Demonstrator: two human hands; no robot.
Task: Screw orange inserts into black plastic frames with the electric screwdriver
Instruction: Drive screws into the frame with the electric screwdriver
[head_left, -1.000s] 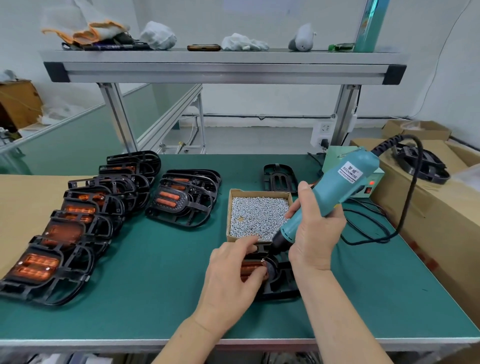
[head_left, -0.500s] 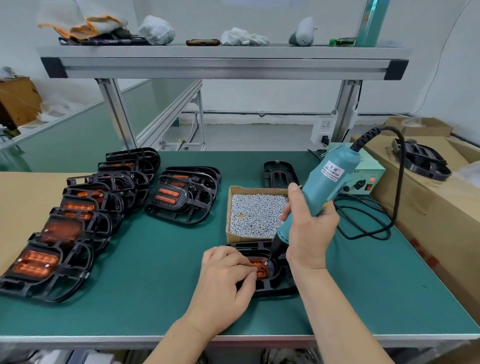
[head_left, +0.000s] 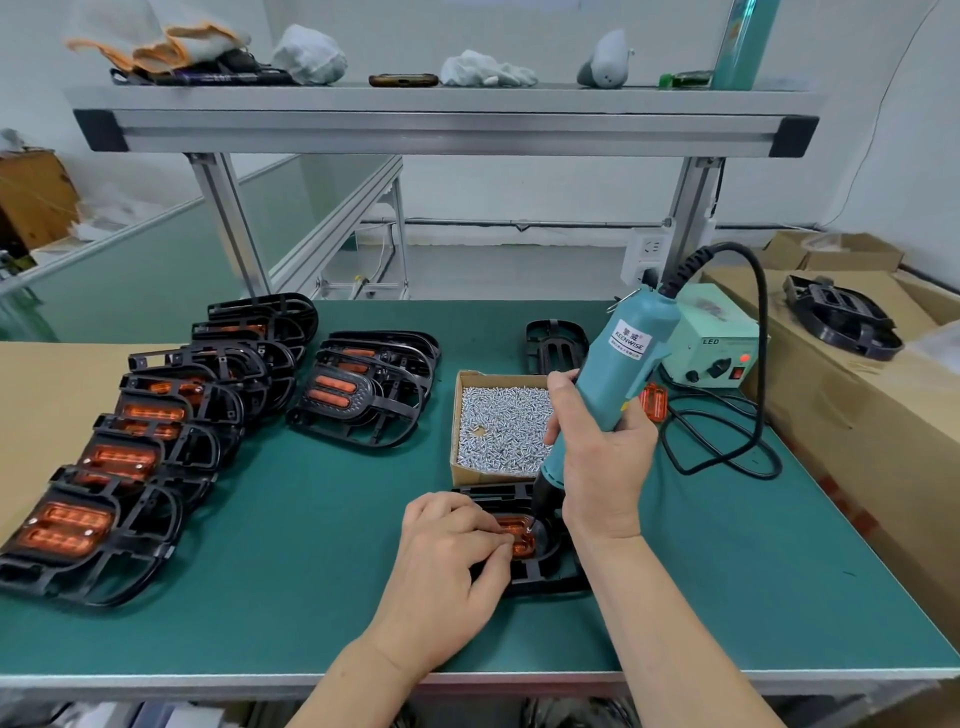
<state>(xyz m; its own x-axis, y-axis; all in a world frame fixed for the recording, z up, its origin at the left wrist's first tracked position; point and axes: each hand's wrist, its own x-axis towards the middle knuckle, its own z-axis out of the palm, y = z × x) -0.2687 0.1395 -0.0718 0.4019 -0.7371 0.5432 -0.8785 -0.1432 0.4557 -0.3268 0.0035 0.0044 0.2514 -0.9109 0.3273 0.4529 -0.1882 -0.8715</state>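
Nearest us, our left hand (head_left: 452, 564) pinches the orange insert (head_left: 519, 540) with bent fingers (head_left: 488, 535), seating it in the black frame (head_left: 540, 579) on the green mat (head_left: 311, 519). Just beside it, our right hand (head_left: 602, 457) grips the electric screwdriver (head_left: 618, 374), tip on the insert: we judge a screw is going in, needing steady downward pressure. The screw box (head_left: 483, 472) lies beyond.

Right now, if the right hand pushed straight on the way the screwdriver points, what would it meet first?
The right hand grips the screwdriver, tip angled down at the orange insert in the black frame; that insert comes first, seemingly in contact.
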